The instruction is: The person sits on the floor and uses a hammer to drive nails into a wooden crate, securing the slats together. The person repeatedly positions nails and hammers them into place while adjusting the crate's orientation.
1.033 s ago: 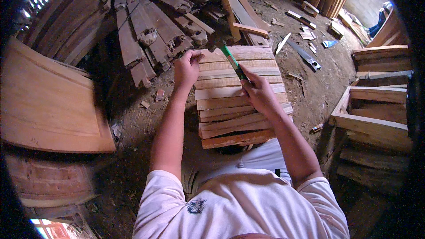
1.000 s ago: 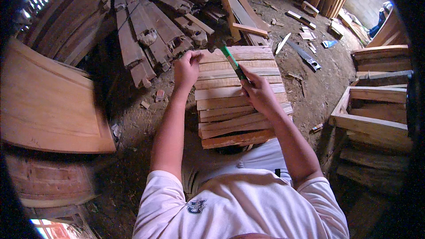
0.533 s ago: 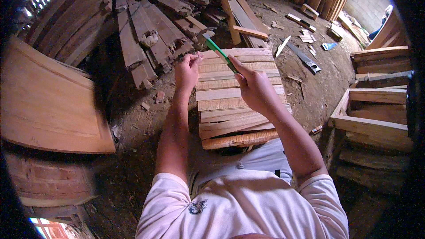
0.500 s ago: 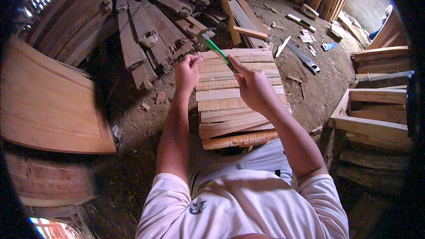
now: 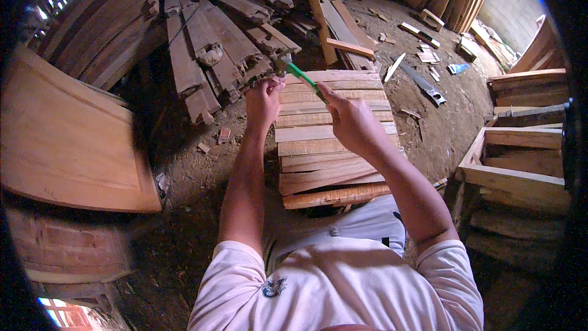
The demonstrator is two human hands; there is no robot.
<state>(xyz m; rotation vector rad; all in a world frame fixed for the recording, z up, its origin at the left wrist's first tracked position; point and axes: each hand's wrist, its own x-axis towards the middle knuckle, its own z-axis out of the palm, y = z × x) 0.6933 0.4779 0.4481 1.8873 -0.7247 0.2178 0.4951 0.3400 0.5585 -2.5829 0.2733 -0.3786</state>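
In my right hand [image 5: 352, 116] is a hammer [image 5: 302, 75] with a green handle, its head over the far left corner of a slatted wooden panel [image 5: 334, 132]. My left hand [image 5: 263, 99] is closed at that same corner, thumb and fingers pinched together just below the hammer head. Whatever the pinch holds is too small to make out. Several pale wood strips lie side by side across the panel, and the nearest ones sit slightly askew. A rounded orange-brown piece of wood [image 5: 337, 197] runs along the panel's near edge, by my lap.
Stacked weathered boards [image 5: 214, 37] lie beyond the panel to the left. A handsaw [image 5: 422, 83] and wood offcuts [image 5: 427, 55] are on the dirt floor at the right. Wooden frames [image 5: 514, 153] are piled far right; a large curved sheet [image 5: 67, 135] stands left.
The hammer head has come down toward the panel's far left corner, close to my left fingers. My left hand remains pinched at that corner.
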